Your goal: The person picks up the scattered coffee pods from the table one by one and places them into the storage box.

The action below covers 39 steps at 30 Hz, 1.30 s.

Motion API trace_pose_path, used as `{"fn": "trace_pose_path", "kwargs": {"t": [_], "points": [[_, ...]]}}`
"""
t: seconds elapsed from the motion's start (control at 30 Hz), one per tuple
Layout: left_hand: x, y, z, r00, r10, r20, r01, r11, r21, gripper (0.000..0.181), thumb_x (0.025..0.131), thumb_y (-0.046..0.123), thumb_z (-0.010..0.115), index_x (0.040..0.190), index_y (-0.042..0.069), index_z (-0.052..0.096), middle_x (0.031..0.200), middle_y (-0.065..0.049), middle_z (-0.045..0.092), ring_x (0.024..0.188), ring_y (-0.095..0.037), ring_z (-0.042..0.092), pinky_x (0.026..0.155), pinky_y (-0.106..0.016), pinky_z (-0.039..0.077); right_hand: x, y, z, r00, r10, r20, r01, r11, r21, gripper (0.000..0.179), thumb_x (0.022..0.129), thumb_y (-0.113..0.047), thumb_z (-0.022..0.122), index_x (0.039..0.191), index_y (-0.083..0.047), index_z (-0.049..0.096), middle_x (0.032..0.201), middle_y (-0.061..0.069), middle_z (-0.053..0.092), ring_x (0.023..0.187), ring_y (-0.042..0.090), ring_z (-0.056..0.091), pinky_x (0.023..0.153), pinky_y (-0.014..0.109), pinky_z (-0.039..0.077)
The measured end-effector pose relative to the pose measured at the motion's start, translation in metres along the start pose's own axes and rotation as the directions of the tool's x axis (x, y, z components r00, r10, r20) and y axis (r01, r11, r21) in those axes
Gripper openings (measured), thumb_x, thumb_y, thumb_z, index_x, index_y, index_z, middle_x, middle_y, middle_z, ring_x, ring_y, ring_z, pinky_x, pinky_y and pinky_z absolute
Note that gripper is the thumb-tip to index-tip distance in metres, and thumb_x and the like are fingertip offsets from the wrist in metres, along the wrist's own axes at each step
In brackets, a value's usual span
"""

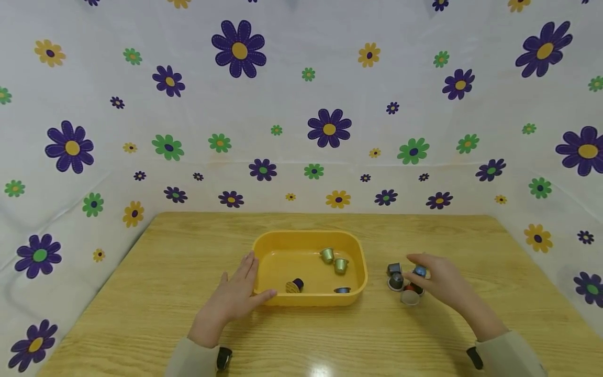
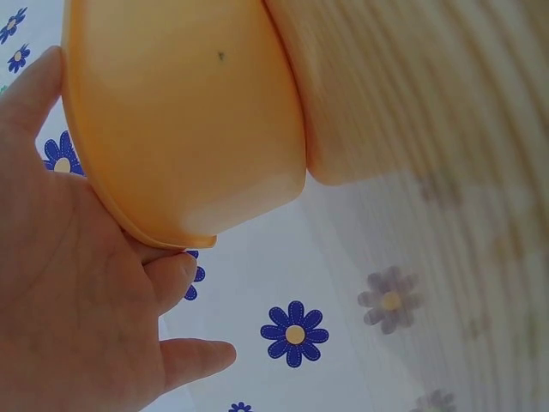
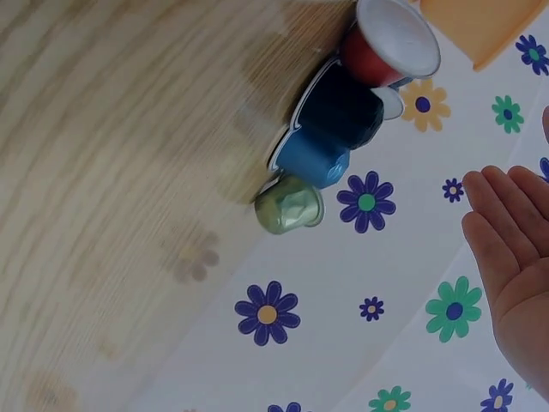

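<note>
A yellow tray (image 1: pixel 308 300) stands in the middle of the table, with my left hand (image 1: pixel 231 301) resting at its left end. The left fingers lie along the side rim and the thumb reaches over the front corner; in the left wrist view the thumb touches the rim. Over a cluster of coffee capsules to the right of the tray hovers my right hand (image 1: pixel 440 277), fingers and thumb apart and nothing between them. The cluster includes a red capsule (image 3: pixel 364 60), a dark one (image 3: pixel 339 107), a blue one (image 3: pixel 313 156) and a green one (image 3: pixel 287 206). The hand partly hides it in the head view.
Inside the tray lie two light green capsules (image 1: pixel 341 265), a blue one (image 1: pixel 342 289) by the front wall, and a gold one with a dark purple one (image 1: pixel 298 283). Flower-patterned cloth (image 1: pixel 282 99) surrounds the wooden table (image 1: pixel 198 235) behind and at the sides.
</note>
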<state>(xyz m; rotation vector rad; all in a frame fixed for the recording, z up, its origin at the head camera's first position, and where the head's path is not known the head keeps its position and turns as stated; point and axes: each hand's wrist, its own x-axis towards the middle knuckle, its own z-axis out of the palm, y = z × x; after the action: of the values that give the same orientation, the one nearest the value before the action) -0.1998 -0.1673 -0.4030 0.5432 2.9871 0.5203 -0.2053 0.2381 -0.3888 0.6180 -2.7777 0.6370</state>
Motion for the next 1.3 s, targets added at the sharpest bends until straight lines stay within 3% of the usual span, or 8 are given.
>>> {"fn": "trace_pose_path", "kwargs": {"t": [0.17, 0.3, 0.67, 0.9, 1.3], "points": [[0.001, -0.002, 0.002, 1.000, 0.001, -0.004, -0.001, 1.000, 0.012, 0.089, 0.084, 0.060, 0.040, 0.137, -0.008, 0.017, 0.145, -0.018, 0.006, 0.132, -0.031, 0.008, 0.094, -0.064, 0.012, -0.002, 0.004, -0.005, 1.000, 0.014, 0.014, -0.014, 1.000, -0.014, 0.042, 0.079, -0.017, 0.067, 0.110, 0.009, 0.057, 0.104, 0.021, 0.060, 0.101, 0.041, 0.051, 0.078, 0.049, 0.044], [0.002, -0.004, 0.004, 1.000, 0.001, -0.009, -0.001, 1.000, 0.016, 0.089, 0.084, 0.059, 0.041, 0.137, -0.008, 0.017, 0.145, -0.018, 0.006, 0.132, -0.031, 0.009, 0.094, -0.064, 0.013, -0.001, 0.010, -0.009, 0.999, 0.012, 0.044, -0.010, 0.998, -0.055, 0.042, 0.079, -0.017, 0.067, 0.110, 0.009, 0.056, 0.103, 0.021, 0.060, 0.094, 0.037, 0.056, 0.075, 0.046, 0.046], [0.001, -0.003, 0.002, 1.000, 0.001, -0.005, 0.000, 1.000, 0.009, 0.089, 0.084, 0.060, 0.040, 0.137, -0.009, 0.017, 0.145, -0.019, 0.006, 0.131, -0.032, 0.009, 0.093, -0.064, 0.012, 0.010, 0.029, -0.013, 0.992, -0.070, 0.106, 0.092, 0.969, -0.227, 0.037, 0.075, -0.014, 0.070, 0.102, 0.008, 0.060, 0.096, 0.020, 0.062, 0.084, 0.033, 0.060, 0.070, 0.043, 0.047], [0.002, -0.003, 0.001, 1.000, 0.000, -0.006, 0.000, 1.000, 0.014, 0.088, 0.085, 0.058, 0.042, 0.137, -0.008, 0.017, 0.145, -0.018, 0.006, 0.131, -0.031, 0.010, 0.094, -0.064, 0.013, 0.014, 0.038, -0.010, 0.988, -0.041, 0.151, 0.079, 0.963, -0.256, 0.038, 0.073, -0.014, 0.071, 0.102, 0.007, 0.060, 0.097, 0.020, 0.062, 0.086, 0.034, 0.059, 0.072, 0.044, 0.047], [0.001, -0.005, 0.001, 1.000, 0.001, -0.008, -0.001, 0.999, 0.032, 0.087, 0.085, 0.057, 0.042, 0.137, -0.008, 0.018, 0.145, -0.019, 0.008, 0.131, -0.031, 0.010, 0.093, -0.064, 0.014, 0.022, 0.050, -0.001, 0.976, 0.001, 0.217, 0.074, 0.940, -0.333, 0.034, 0.070, 0.002, 0.070, 0.102, 0.007, 0.059, 0.101, 0.022, 0.059, 0.088, 0.036, 0.057, 0.072, 0.044, 0.047]]}}
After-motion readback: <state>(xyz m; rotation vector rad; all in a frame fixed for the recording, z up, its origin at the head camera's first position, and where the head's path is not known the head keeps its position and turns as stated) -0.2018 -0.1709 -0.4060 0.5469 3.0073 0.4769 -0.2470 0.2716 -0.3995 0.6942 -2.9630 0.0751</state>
